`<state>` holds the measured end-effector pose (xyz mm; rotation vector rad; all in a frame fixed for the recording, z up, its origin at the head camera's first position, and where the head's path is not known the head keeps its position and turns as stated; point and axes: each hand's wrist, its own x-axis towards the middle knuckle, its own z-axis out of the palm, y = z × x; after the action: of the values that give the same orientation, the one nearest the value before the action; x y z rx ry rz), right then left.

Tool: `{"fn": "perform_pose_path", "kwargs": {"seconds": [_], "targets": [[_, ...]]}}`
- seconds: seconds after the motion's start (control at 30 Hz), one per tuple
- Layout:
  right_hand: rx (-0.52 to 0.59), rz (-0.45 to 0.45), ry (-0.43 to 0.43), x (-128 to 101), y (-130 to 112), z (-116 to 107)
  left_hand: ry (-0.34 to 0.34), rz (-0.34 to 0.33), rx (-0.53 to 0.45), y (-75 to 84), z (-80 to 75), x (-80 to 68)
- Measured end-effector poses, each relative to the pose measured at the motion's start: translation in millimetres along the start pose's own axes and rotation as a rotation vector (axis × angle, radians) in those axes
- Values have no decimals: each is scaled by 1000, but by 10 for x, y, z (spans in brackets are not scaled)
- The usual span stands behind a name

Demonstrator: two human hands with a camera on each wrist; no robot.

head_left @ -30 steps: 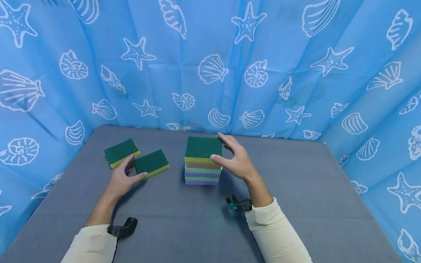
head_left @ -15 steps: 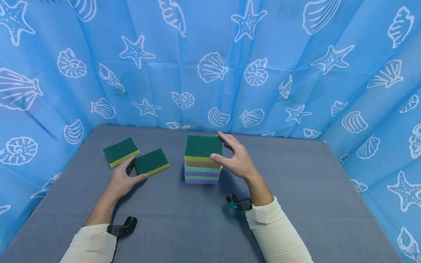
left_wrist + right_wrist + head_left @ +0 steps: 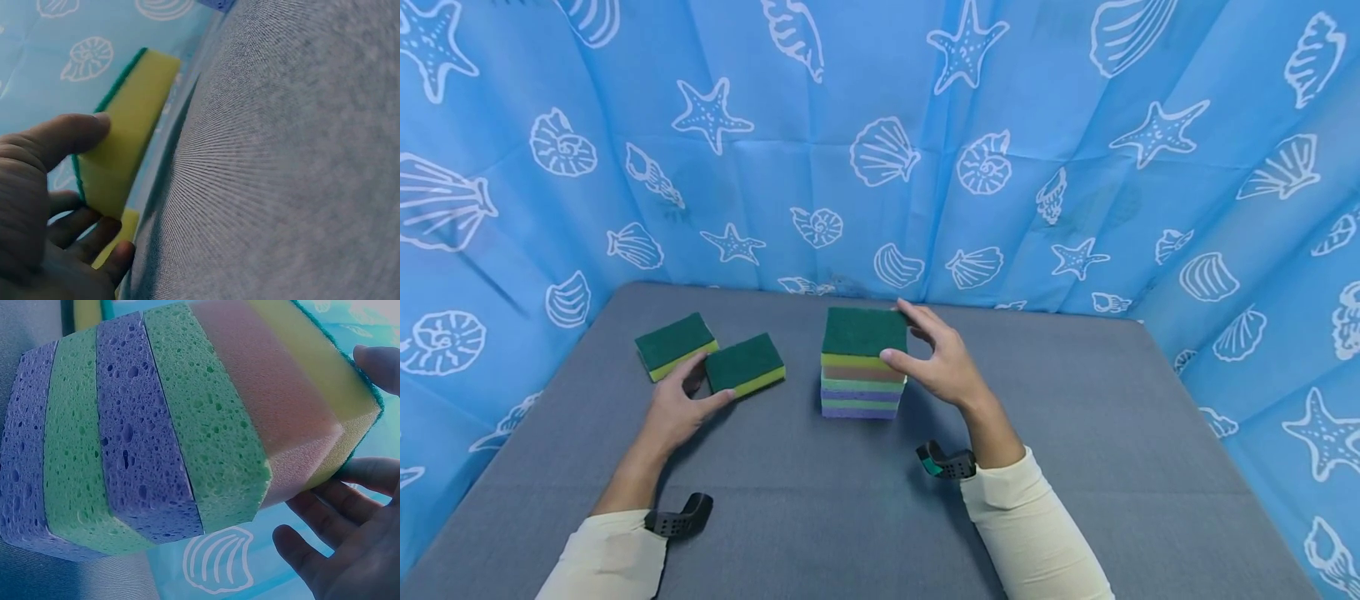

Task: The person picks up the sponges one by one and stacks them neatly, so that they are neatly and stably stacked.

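My left hand (image 3: 679,410) pinches a yellow sponge with a dark green scouring top (image 3: 745,364) between thumb and fingers. In the left wrist view, this scouring sponge (image 3: 128,134) shows a gap between it and the grey cloth. Right behind it lies a similar scouring sponge (image 3: 676,343), partly hidden in the left wrist view. Toward the table's middle stands a stack of sponges (image 3: 169,425), purple and light green below, then a pinkish one, topped by another yellow-and-green scouring sponge (image 3: 865,332). My right hand (image 3: 943,362) rests at that top sponge's right side, thumb in front, fingers behind.
A grey cloth (image 3: 820,517) covers the table. Blue curtains (image 3: 917,208) with white shells and starfish stand along the back and both sides. Each wrist carries a black band with a camera mount (image 3: 681,517).
The scouring sponge in my left hand has tilted and risen slightly with its far edge up. My right hand and the stack stay as they were.
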<state>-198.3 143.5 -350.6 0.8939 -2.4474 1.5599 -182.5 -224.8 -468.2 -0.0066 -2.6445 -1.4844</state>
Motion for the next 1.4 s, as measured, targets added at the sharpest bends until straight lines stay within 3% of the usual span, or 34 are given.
{"fn": "perform_pose_path", "kwargs": {"seconds": [0.2,0.63,1.03,1.4], "targets": [[-16,14,-7,-7,-16,-6,21,8,-54,84,-22,-30],[12,-1,-2,1,-6,3,64,94,-118,266,-84,-48],[6,-4,-1,6,-13,2,118,208,-83,496,-193,-40],[2,-14,4,0,-23,-2,115,270,-107,696,-245,-25]]}}
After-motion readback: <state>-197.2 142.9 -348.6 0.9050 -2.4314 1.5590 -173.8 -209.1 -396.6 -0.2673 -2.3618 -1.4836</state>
